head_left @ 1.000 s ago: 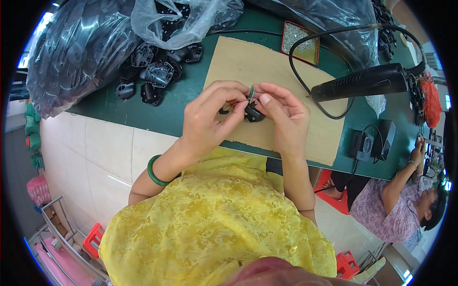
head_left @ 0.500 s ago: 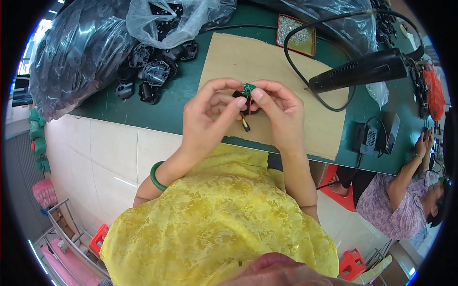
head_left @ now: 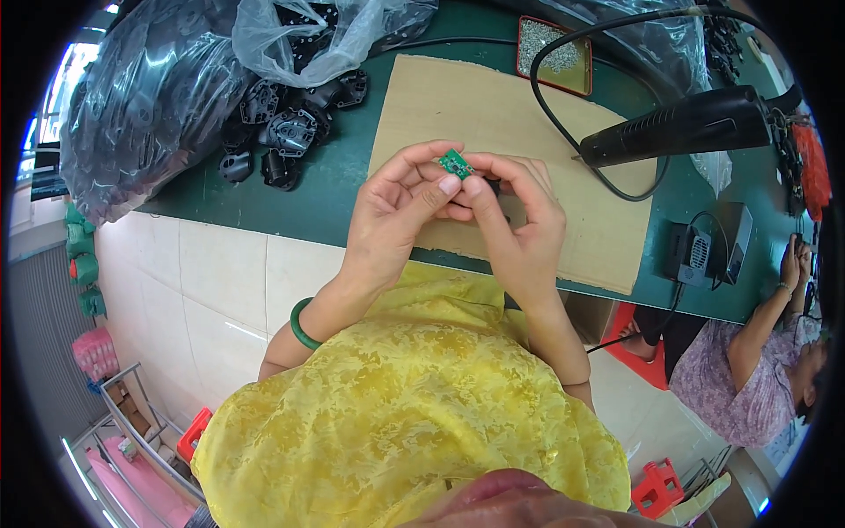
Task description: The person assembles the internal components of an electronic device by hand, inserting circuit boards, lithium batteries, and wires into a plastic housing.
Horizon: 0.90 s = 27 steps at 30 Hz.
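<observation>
Left hand [head_left: 396,211]: our grip here is a fingertip pinch, thumb and forefinger closed on the small green circuit board [head_left: 455,163], so its face stays bare.
Right hand [head_left: 519,224]: its fingertips meet the left ones at the board's other edge; a dark part [head_left: 491,185] shows just behind these fingers, but we cannot tell what it is or whether this hand grasps it.
Board position: raised above the cardboard sheet [head_left: 493,132], held between both hands near the chest, likely for close sight and steadiness.
Cardboard sheet: lies flat on the green surface [head_left: 334,194], seemingly as a work pad under the hands.
Black plastic housings [head_left: 282,132]: spill from a clear bag at our left, within reach.
Red tray [head_left: 554,53]: holds small silvery bits beyond the pad.
Black corded tool [head_left: 687,128]: lies on its side to our right, its tip over the pad.
</observation>
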### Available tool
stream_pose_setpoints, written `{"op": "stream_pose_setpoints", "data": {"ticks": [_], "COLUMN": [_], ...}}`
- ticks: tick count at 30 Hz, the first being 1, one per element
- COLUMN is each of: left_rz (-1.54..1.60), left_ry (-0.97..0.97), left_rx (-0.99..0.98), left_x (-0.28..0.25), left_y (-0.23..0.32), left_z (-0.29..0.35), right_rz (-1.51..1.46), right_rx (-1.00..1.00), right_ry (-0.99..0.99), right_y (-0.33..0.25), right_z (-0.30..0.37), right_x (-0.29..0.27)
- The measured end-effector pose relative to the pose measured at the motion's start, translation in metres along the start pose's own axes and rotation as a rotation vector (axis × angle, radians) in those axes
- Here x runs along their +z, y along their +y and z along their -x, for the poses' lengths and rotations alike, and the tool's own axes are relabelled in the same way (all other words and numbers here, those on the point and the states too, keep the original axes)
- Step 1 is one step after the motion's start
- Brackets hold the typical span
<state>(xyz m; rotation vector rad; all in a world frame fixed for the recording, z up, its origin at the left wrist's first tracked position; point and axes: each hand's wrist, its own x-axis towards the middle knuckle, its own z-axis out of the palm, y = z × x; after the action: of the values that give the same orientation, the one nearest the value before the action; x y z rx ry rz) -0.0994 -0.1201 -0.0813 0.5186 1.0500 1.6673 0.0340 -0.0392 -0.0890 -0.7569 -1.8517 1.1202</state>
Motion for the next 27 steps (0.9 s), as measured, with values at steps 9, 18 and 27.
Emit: {"op": "stream_pose_setpoints", "data": {"ticks": [9, 18, 27], "left_rz": [-0.117, -0.043, -0.214], "left_ry": [0.001, 0.057, 0.062], "left_rx": [-0.068, -0.029, 0.076], "left_x": [-0.011, -0.010, -0.013], "left_y": [0.009, 0.003, -0.001], "left_z": [-0.003, -0.001, 0.004], "right_rz": [-0.464, -0.450, -0.327], "right_rx": [0.329, 0.306, 0.174], "right_ry": [-0.094, -0.090, -0.057], "right_y": [0.006, 0.008, 0.014], "right_z": [-0.012, -0.013, -0.009], "right_x": [-0.009, -0.007, 0.002]}}
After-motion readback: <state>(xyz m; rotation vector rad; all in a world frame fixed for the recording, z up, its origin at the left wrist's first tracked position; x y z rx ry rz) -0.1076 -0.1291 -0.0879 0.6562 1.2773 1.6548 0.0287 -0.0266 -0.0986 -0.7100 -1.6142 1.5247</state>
